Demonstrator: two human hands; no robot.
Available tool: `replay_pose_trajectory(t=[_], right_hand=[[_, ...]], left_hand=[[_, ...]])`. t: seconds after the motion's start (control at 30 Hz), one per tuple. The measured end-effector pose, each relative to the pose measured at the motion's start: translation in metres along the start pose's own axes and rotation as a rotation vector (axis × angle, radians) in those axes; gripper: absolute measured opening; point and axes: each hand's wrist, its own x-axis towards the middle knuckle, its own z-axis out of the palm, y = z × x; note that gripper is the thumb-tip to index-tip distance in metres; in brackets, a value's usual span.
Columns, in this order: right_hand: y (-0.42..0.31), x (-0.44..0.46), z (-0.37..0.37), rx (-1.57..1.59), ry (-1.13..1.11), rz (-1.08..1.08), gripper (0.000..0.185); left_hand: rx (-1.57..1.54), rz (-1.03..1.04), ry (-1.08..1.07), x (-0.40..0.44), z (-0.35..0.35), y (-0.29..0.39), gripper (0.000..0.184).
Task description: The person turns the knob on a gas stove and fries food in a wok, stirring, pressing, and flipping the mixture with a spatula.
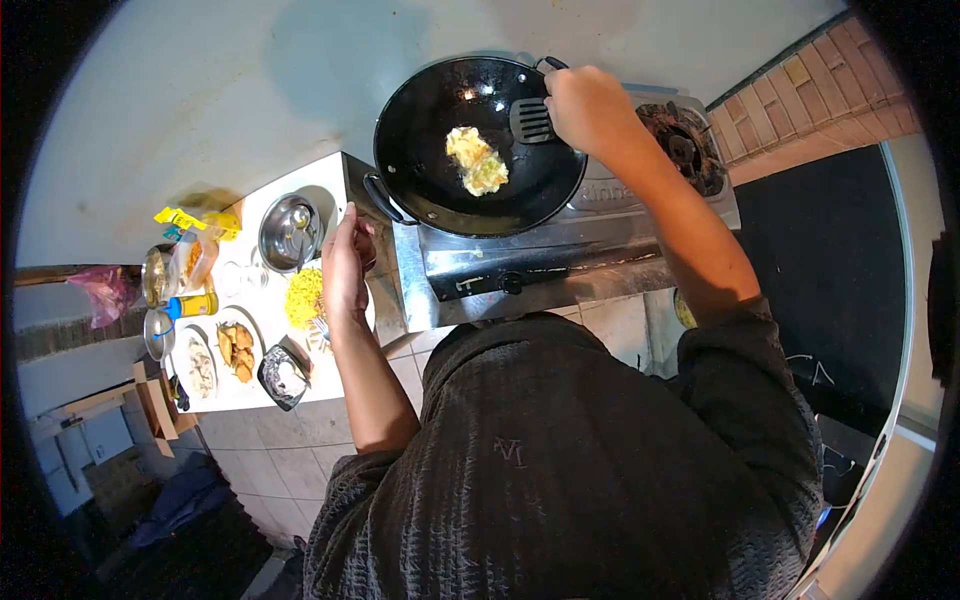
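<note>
A black wok [430, 195] with two loop handles sits on the silver gas stove [600, 245]. Inside it lies a piece of yellow and white cooked egg [478, 162]. My right hand [588, 108] is closed round the handle end of a black slotted spatula [531, 120], whose blade is over the wok, right of the egg. My left hand [348, 262] is beside the wok's left handle, above the edge of the white table, its fingers partly raised and apart, holding nothing that I can see.
On the white table [240, 395] stand a metal bowl [290, 233], a plate of yellow food [303, 298], a plate of browned pieces [236, 350], a black bowl [284, 378] and a yellow container [195, 305]. A second burner [683, 150] is at right, near a brick-patterned wall [800, 95].
</note>
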Motion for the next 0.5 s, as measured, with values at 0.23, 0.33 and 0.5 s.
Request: replay_pose_trajectory(t=[0.23,0.33,0.5], right_hand=[[0.009,0.011,0.024,0.128,-0.025,-0.041,0.013],[0.008,0.006,0.021,0.121,0.039,-0.026,0.012],[0.007,0.005,0.006,-0.016,0.085,-0.034,0.010]], left_hand=[[0.004,0.023,0.003,-0.002,0.007,0.002,0.039],[-0.015,0.006,0.003,0.000,0.005,0.000,0.038],[-0.027,0.004,-0.008,0.001,0.000,-0.002,0.038]])
